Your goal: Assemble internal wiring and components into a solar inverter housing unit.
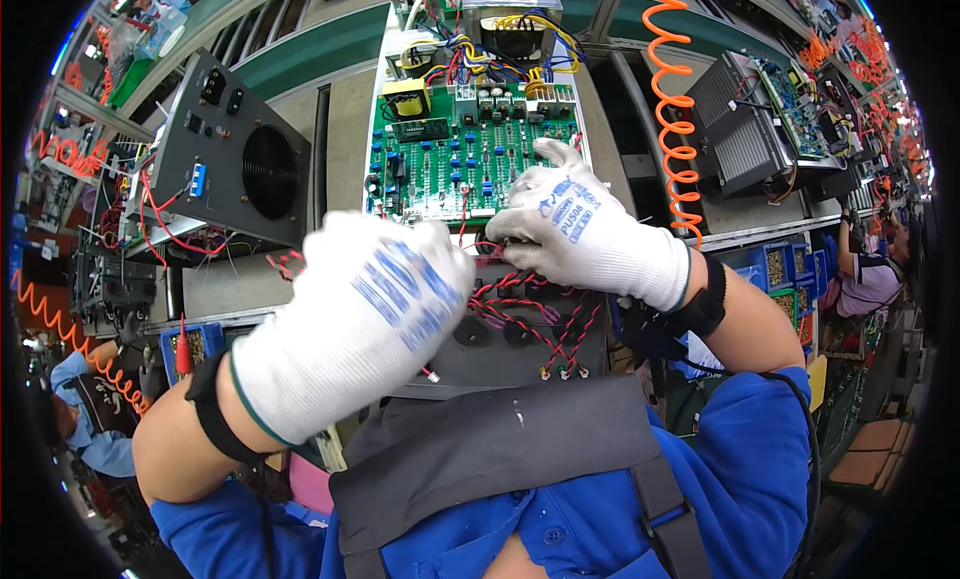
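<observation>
In front of me is a green circuit board (470,164) in a white chassis. My gloved right hand (575,224) is over the board's near right edge, its thumb and fingertips closed on a thin red wire (482,248). Close by on the left, my gloved left hand (355,289) is curled shut. Its fingertips are mostly hidden, so what it holds cannot be made out. Twisted red and black wires (520,304) with small white plugs hang over a dark panel (465,364) nearest my body.
A transformer (512,24) and bundled coloured wires stand at the chassis's far end. On the left is a grey unit with a round fan (272,174); on the right, a finned metal unit (740,129). An orange coiled hose (672,109) hangs beside blue parts bins (775,267). Other people work at both sides.
</observation>
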Tool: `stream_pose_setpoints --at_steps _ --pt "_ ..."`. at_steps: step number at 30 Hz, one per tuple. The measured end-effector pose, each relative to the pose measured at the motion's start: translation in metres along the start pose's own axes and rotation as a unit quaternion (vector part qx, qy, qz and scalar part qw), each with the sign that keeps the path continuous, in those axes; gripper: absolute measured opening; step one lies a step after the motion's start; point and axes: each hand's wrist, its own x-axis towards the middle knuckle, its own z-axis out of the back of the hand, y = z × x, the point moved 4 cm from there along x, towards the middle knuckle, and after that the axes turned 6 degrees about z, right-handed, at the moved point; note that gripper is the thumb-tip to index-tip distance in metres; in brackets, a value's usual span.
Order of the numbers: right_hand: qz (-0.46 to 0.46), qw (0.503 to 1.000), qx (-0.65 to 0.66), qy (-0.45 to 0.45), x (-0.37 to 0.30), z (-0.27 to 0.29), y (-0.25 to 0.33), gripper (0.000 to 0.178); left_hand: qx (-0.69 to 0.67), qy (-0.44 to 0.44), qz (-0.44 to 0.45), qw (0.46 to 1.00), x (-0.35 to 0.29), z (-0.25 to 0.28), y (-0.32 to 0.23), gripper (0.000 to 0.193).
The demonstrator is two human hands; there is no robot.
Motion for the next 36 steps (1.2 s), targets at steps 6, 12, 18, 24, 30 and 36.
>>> stream_pose_setpoints --at_steps 6,12,18,24,30,36 --pt "-0.044 0.995 0.073 0.048 0.019 -0.01 -0.012 0.016 -0.208 -0.125 0.071 0.968 0.01 0.018 0.035 0.006" --pt "-0.043 0.989 0.098 0.107 0.035 -0.02 -0.013 0.017 -0.215 -0.058 0.075 0.972 -0.002 0.009 0.03 0.008" --pt "0.084 0.988 -0.045 0.121 0.049 -0.028 0.0 0.01 -0.153 -0.025 0.045 0.987 -0.01 -0.002 0.034 0.015" --pt "0.176 0.976 -0.128 -0.008 0.062 -0.048 0.011 0.01 -0.075 -0.007 0.031 0.997 -0.023 -0.018 0.023 0.013" --pt "0.16 0.98 -0.1 0.063 0.066 -0.053 0.009 0.006 0.015 0.062 0.093 0.994 -0.02 -0.053 0.015 0.013" --pt "0.122 0.99 -0.062 0.046 0.061 -0.048 0.008 0.008 -0.083 -0.019 0.079 0.993 -0.014 -0.065 0.011 0.012"
